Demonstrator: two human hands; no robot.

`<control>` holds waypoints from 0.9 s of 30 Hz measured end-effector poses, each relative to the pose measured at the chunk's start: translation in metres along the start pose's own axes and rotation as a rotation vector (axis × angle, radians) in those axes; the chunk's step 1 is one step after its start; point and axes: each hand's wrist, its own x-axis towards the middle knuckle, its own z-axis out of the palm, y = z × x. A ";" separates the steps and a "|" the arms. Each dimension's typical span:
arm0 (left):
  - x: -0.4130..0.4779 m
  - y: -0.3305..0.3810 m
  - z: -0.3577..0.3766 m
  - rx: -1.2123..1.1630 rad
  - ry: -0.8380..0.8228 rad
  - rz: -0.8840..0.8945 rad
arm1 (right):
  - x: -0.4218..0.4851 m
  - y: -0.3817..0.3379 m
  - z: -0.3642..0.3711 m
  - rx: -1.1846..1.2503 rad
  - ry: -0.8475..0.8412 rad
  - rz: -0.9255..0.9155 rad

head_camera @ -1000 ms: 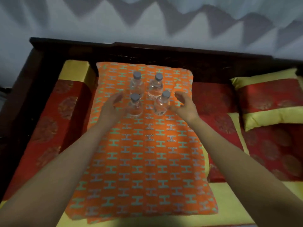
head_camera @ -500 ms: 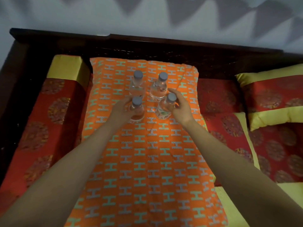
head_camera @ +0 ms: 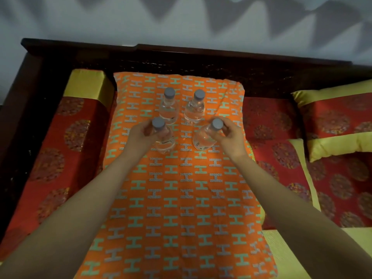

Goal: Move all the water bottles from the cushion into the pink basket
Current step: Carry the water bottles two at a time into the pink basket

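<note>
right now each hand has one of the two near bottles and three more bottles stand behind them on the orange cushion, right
Not quite: only two bottles stand behind, not three. The head view shows the left hand on the near left bottle, the right hand on the near right bottle, and two far bottles on the orange cushion.

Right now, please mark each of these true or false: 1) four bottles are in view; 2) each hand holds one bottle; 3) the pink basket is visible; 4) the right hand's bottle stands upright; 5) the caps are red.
1) Four bottles in view: true; two rear bottles stand free on the orange cushion.
2) True: the left hand grips the front left bottle, the right hand the front right bottle.
3) False: no basket shows.
4) False: it is tilted.
5) False: the caps are grey.
</note>
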 end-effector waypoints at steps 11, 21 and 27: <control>-0.032 0.052 -0.001 0.003 0.045 0.096 | -0.026 -0.049 -0.038 0.144 0.092 -0.052; -0.086 0.102 -0.021 -0.027 0.041 0.211 | -0.071 -0.092 -0.076 0.236 0.146 -0.159; -0.115 0.120 -0.007 -0.043 -0.033 0.282 | -0.118 -0.102 -0.104 0.226 0.268 -0.183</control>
